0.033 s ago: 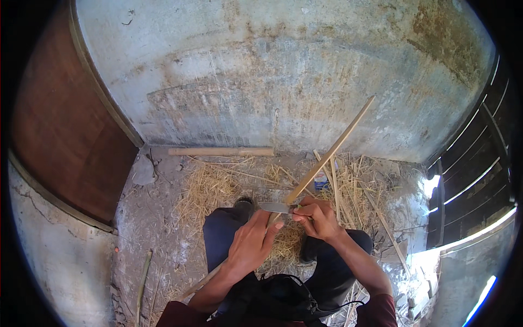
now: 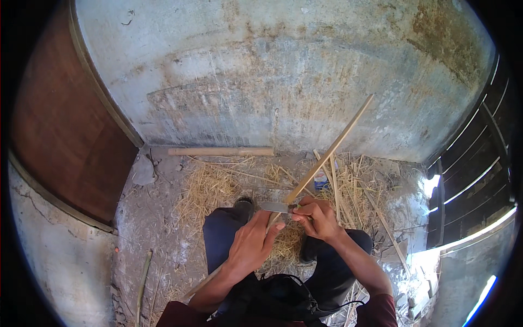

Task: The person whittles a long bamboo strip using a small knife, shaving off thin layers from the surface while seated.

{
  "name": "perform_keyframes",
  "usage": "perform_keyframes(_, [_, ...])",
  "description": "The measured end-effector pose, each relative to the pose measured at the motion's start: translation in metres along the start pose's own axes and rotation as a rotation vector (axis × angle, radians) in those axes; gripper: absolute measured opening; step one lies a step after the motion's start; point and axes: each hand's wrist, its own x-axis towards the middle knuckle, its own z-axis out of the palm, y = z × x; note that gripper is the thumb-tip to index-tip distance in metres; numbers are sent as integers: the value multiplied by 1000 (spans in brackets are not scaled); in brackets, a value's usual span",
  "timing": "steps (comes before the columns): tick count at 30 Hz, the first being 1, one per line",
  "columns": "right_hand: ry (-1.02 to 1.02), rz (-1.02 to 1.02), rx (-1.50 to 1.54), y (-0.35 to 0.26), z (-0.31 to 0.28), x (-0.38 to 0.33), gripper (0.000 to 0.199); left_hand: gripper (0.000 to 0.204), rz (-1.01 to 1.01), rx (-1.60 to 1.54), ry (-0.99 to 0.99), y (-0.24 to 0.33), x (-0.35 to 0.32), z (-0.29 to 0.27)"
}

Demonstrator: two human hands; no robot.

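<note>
A long, pale bamboo strip slants from beside my left forearm up toward the wall at the right. My left hand is closed around its lower part, with the thumb stretched along it. My right hand grips a knife, its handle mostly hidden by the fingers. The knife's broad grey blade points left and lies across the strip, just beyond my left hand. Both hands are between my knees, close together. Where the edge meets the strip is too small to make out.
Straw-like shavings cover the floor around my feet. A bamboo pole lies along the stained wall. Loose strips lie at the right, near a blue packet. A green-brown stick is at the left, below a brown door.
The far tip of the bamboo strip has shifted slightly left, and the knife blade has tilted a little. My hands stay in nearly the same place.
</note>
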Motion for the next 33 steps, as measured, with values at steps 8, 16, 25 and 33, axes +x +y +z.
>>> perform_keyframes(8, [3, 114, 24, -8, 1, 3, 22, 42, -54, 162, 21, -3, -2, 12])
perform_keyframes(16, [-10, 148, -87, -11, 2, 9, 20, 27, -33, 245, 100, -11, 0, 19])
perform_keyframes(25, [168, 329, -144, 7, -4, 15, 15, 23, -111, 286, 117, -15, -7, 17])
perform_keyframes(33, [127, 315, -139, 2, -10, 18, 17, 20, -58, 251, 154, -20, -11, 15])
